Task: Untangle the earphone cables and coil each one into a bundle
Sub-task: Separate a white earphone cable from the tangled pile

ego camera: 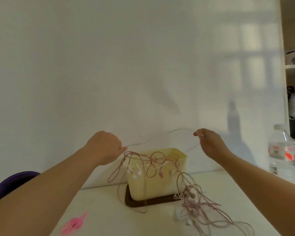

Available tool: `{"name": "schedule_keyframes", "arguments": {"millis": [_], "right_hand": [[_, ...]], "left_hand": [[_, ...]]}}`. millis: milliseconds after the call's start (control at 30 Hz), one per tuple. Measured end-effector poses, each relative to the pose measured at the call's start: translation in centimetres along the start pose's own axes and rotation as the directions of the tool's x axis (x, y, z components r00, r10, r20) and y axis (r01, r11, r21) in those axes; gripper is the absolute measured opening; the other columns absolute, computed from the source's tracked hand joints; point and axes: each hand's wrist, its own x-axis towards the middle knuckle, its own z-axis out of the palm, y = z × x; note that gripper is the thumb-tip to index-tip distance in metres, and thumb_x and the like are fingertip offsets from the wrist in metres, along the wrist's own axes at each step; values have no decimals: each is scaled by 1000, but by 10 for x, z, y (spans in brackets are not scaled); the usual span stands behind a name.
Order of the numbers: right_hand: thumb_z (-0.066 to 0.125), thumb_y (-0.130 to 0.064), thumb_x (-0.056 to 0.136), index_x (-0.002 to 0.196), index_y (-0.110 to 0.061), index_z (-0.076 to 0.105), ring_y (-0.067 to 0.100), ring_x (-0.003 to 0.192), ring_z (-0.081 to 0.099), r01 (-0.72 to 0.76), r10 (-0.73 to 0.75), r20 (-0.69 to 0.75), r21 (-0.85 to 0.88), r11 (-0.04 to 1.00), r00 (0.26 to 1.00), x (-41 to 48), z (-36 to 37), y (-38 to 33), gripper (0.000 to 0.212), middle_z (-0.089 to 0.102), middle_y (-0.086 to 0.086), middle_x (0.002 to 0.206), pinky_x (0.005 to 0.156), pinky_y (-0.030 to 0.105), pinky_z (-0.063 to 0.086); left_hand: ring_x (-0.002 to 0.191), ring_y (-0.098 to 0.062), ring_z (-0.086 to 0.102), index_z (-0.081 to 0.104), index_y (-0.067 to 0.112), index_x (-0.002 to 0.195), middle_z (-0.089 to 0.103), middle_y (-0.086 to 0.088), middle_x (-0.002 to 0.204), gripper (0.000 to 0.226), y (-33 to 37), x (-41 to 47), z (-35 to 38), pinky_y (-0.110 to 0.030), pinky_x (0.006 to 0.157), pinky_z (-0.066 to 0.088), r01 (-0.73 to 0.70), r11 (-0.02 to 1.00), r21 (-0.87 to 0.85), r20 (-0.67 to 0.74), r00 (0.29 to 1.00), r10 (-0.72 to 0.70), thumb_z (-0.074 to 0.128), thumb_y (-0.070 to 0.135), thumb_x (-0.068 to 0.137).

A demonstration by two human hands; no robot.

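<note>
- The left hand (104, 147) and the right hand (211, 143) are up in the air, well apart.
- Each hand pinches one end of a thin, pale stretch of earphone cable (180, 128) that runs between them.
- More loops hang from the left hand in front of a pale yellow plastic box (160, 186).
- The box sits on a dark brown tray (140, 202).
- A tangled heap of thin pink-brown earphone cables (192, 205) lies on the white table (100, 206), just right of the box.
- A pink plastic clip (73, 224) lies near the front.
- A clear plastic water bottle (281, 154) stands at the far right.
</note>
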Motion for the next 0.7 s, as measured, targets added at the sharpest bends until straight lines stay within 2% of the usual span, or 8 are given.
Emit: {"name": "schedule_keyframes", "arguments": {"millis": [67, 133, 200, 400, 500, 567, 633, 700], "right_hand": [[35, -29, 101, 118, -22, 62, 25, 145, 15, 293, -208, 211, -572, 766, 955, 0, -4, 8, 33, 44, 2, 144, 114, 57, 7], [33, -49, 98, 114, -28, 64, 23, 147, 0, 377, -131, 366, -759, 531, 921, -1, -5, 14, 40, 38, -4, 148, 108, 65, -6], [33, -52, 97, 101, -28, 67, 24, 146, 13, 258, 24, 335, -767, 588, 942, 0, -7, 16, 42, 48, -5, 136, 108, 66, 0], [46, -22, 91, 76, -6, 64, 17, 61, 65, -275, 277, -83, 37, 961, 957, 1, -16, 8, 28, 69, 1, 77, 66, 29, 49], [38, -11, 96, 76, -5, 52, 9, 44, 62, -366, 503, 75, 779, 510, 861, 0, -15, -2, 25, 66, 8, 81, 47, 18, 42], [37, -6, 96, 75, -7, 47, 17, 66, 67, -323, 501, 163, 912, 252, 850, 3, -11, -8, 23, 63, 12, 90, 62, 24, 49], [44, -12, 94, 76, -9, 56, 22, 82, 58, -239, 412, 7, 825, 513, 911, 5, -5, -12, 22, 59, 7, 84, 79, 36, 52], [50, -20, 91, 69, -10, 62, 28, 92, 55, 42, 23, -214, 295, 955, 977, 2, -2, -10, 27, 62, 7, 87, 86, 34, 46]], "left_hand": [[76, -18, 52, 51, 20, 75, 60, 4, 81, 48, -2, -3, 5, -30, 85, 40, -15, 1000, 21, 60, 998, 14, 21, 46, 101], [68, -14, 46, 43, 20, 68, 49, 9, 69, 45, -7, -3, 13, -27, 73, 38, 24, 997, -72, 77, 997, -19, 27, 47, 100], [64, -14, 47, 40, 18, 63, 47, 5, 65, 46, -17, -1, 25, -27, 60, 34, 157, 963, -219, 69, 987, -145, 33, 46, 99], [70, -21, 47, 42, 13, 59, 46, -4, 66, 44, -22, 7, 41, -28, 64, 34, 460, 740, -490, 211, 887, -412, 39, 31, 99], [74, -22, 46, 44, 7, 63, 41, -2, 64, 41, -17, 6, 46, -27, 58, 32, 499, 704, -505, 277, 866, -416, 40, 25, 99], [65, -20, 46, 45, 7, 62, 43, -2, 62, 39, -16, 5, 50, -24, 50, 30, 530, 675, -514, 305, 848, -434, 43, 23, 97], [56, -15, 42, 41, 9, 57, 43, -3, 60, 39, -14, 2, 55, -25, 49, 29, 560, 670, -487, 293, 828, -479, 46, 21, 94], [60, -16, 44, 42, 10, 58, 45, -2, 62, 37, -14, -2, 60, -25, 53, 32, 581, 678, -451, 273, 813, -514, 47, 23, 93]]}}
